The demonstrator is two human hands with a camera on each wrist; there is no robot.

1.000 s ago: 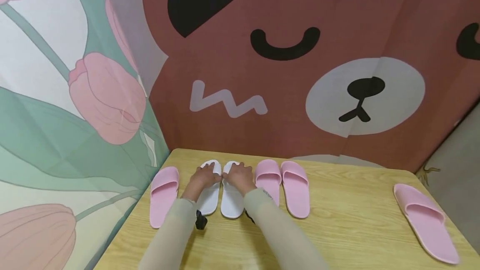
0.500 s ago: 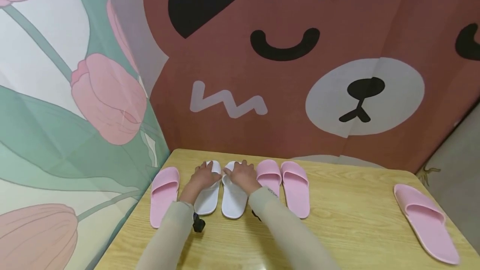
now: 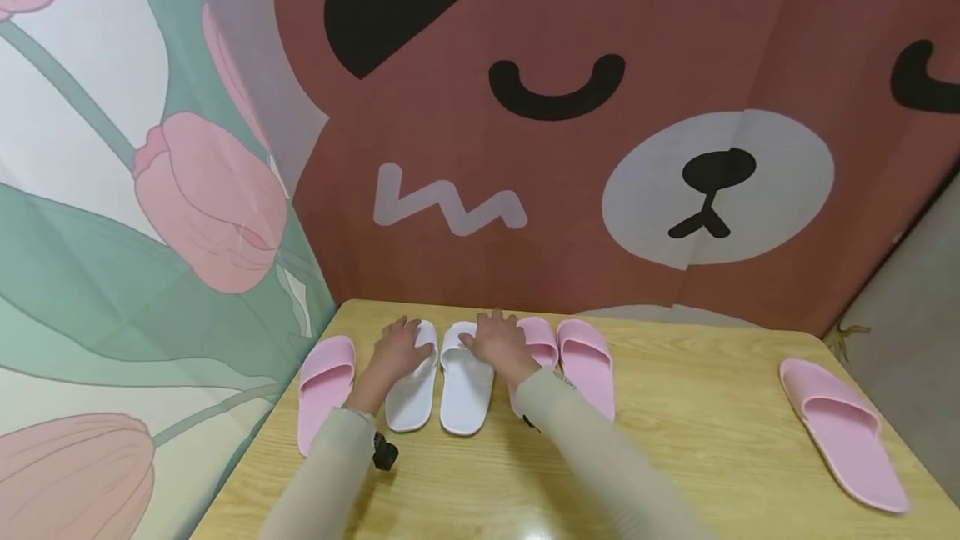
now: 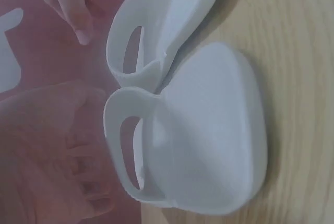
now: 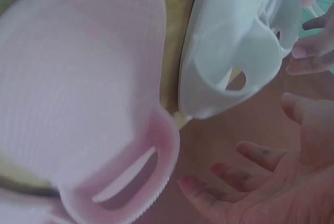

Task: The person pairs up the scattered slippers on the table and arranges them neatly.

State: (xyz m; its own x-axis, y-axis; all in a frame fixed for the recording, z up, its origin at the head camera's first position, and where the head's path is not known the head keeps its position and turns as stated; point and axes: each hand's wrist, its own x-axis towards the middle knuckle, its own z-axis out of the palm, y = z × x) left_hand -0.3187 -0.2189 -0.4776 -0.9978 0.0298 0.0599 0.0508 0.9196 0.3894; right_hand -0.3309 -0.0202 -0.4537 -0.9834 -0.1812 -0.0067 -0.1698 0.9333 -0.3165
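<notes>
Two white slippers lie side by side, a left one (image 3: 411, 408) and a right one (image 3: 465, 402), toes toward the wall. My left hand (image 3: 394, 352) hovers over the left white slipper's strap and partly hides it. Its fingers (image 4: 86, 174) are spread and hold nothing in the left wrist view. Over the gap between the right white slipper and a pink slipper (image 3: 537, 338) is my right hand (image 3: 501, 342). The right wrist view shows that hand with loosely extended fingers (image 5: 258, 156), apart from both the pink slipper (image 5: 88, 88) and the white slipper (image 5: 224, 51).
Another pink slipper (image 3: 589, 369) sits right of the covered one. A single pink slipper (image 3: 324, 398) lies at the left table edge, another pink slipper (image 3: 847, 440) at far right. The wooden table (image 3: 697, 407) meets a bear-print wall (image 3: 450, 273) behind and a tulip-print wall on the left.
Both hands have come off the white slippers and moved apart, the left one leftward and the right one rightward. The white slippers have a slightly wider gap between them.
</notes>
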